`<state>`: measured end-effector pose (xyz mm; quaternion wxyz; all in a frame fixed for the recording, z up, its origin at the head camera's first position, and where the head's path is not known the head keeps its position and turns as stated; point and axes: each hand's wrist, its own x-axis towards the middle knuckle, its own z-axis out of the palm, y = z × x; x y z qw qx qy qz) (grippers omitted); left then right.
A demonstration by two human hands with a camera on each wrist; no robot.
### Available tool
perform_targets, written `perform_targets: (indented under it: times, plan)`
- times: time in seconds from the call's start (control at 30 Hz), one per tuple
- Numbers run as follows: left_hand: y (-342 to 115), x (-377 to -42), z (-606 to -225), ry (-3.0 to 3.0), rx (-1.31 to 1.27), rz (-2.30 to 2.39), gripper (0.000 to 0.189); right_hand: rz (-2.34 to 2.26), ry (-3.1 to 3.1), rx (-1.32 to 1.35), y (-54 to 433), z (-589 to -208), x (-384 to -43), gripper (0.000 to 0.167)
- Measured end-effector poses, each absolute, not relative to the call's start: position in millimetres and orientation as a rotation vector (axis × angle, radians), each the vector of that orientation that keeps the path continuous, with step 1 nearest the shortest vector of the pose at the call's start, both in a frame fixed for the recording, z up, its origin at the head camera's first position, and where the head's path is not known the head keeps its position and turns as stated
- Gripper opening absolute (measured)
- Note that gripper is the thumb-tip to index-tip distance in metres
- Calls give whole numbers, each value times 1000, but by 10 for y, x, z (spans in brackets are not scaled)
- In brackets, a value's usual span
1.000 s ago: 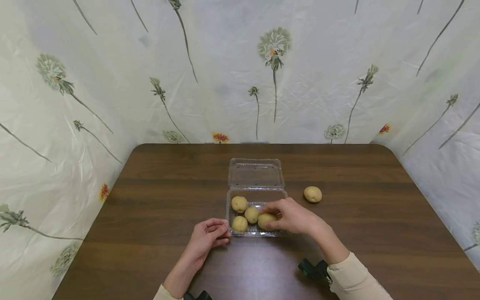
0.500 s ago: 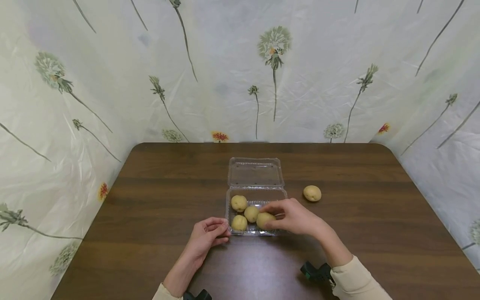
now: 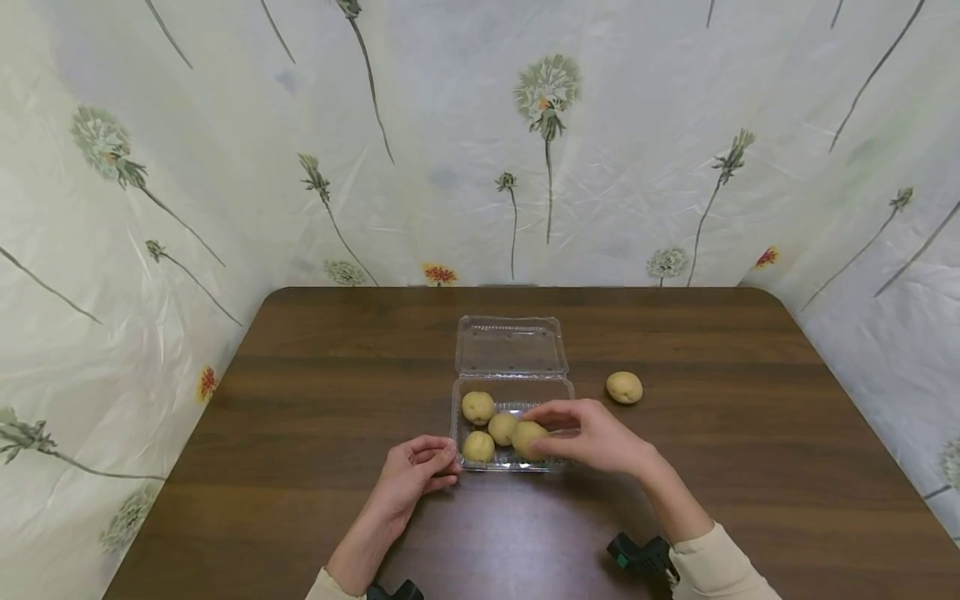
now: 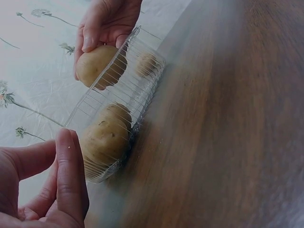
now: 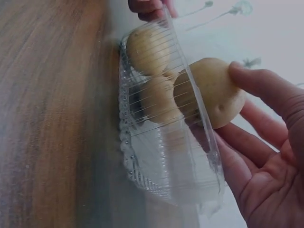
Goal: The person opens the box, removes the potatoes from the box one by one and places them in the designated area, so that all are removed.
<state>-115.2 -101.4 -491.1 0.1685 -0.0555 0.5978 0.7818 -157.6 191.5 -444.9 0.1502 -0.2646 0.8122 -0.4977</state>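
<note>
A clear plastic clamshell container [image 3: 543, 391] lies open on the table with its lid [image 3: 512, 352] folded back. Three potatoes sit inside it: one at the back left [image 3: 477, 407], one at the front left [image 3: 478, 447] and one near the middle [image 3: 502, 428]. My left hand [image 3: 420, 473] pinches the container's front left corner between thumb and fingers. With thumb and fingers, my right hand [image 3: 596, 435] grips another potato [image 5: 213, 92] at rim height over the container's right part. The right wrist view shows its lower side behind the ribbed clear wall.
A single potato [image 3: 624, 387] lies on the brown wooden table [image 3: 337, 392], right of the container. A curtain with a dandelion print [image 3: 450, 125] stands behind the table and along both sides. Dark devices [image 3: 637, 554] are strapped at the wrists.
My right hand has raised its potato slightly and shifted it a little to the left. The left hand stays at the container's corner.
</note>
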Motion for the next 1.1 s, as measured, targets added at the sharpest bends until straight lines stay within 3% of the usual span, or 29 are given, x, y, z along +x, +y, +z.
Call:
perform_targets:
  times: [1.1]
  plan:
    - [-1012, -1138, -4886, 1703, -162, 2213, 30, -1653, 2295, -572, 2062, -4498, -1522, 38]
